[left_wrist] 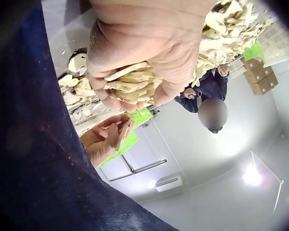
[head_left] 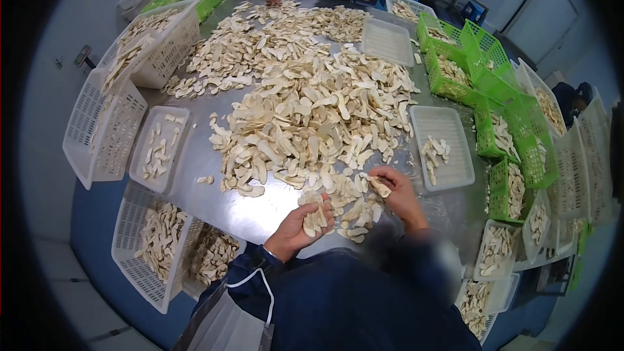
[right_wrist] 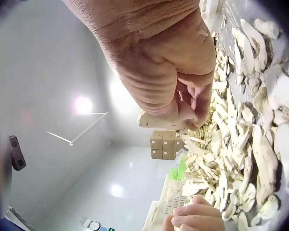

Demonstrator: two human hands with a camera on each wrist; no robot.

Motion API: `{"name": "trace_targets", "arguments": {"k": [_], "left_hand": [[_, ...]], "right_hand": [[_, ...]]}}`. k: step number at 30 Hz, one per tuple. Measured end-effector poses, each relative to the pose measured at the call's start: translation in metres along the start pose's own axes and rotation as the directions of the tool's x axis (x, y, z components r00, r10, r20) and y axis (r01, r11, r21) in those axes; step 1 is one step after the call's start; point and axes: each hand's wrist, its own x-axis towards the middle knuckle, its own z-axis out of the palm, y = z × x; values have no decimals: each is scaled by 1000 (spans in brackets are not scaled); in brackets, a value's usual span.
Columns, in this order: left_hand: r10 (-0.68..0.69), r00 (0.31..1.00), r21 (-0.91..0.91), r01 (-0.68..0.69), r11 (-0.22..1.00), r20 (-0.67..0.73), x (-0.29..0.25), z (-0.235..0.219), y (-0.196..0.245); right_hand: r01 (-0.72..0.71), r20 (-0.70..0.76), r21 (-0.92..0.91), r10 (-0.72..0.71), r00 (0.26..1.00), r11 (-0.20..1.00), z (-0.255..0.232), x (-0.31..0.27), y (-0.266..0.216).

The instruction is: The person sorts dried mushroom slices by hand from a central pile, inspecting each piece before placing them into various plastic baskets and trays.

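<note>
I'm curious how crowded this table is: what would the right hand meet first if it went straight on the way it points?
Probably the heap of pale slices just ahead of the right hand, though its height is unclear, so it might pass over the nearest ones.

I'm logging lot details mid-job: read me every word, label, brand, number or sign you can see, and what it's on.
No text can be read.
White labels on the cardboard boxes: too small to read.
Wall clock: dial markings too small to read.
Green-lit panel beside it: cut off by the image edge, unreadable.
Pale slices: no print seen.
</note>
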Motion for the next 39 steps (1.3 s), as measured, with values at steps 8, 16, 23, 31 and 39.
{"name": "trace_targets", "arguments": {"k": [8,16,23,31,39], "left_hand": [[-10,1000,9,10,1000,15,1,2,-3],[11,1000,119,-13,993,19,14,15,-10],[44,993,248,-70,966,110,25,7,-11],[207,976,371,-166,914,-73,21,27,-13],[310,945,480,-222,848,-109,12,41,-12]], "right_hand": [[282,109,-438,-261,959,854,24,-6,-19],[429,222,-530,-369,903,731,55,-13,-25],[424,256,-515,-339,905,745,60,-14,-23],[461,147,-611,-481,865,643,65,-19,-17],[522,305,-567,-426,852,637,65,-35,-14]]}}
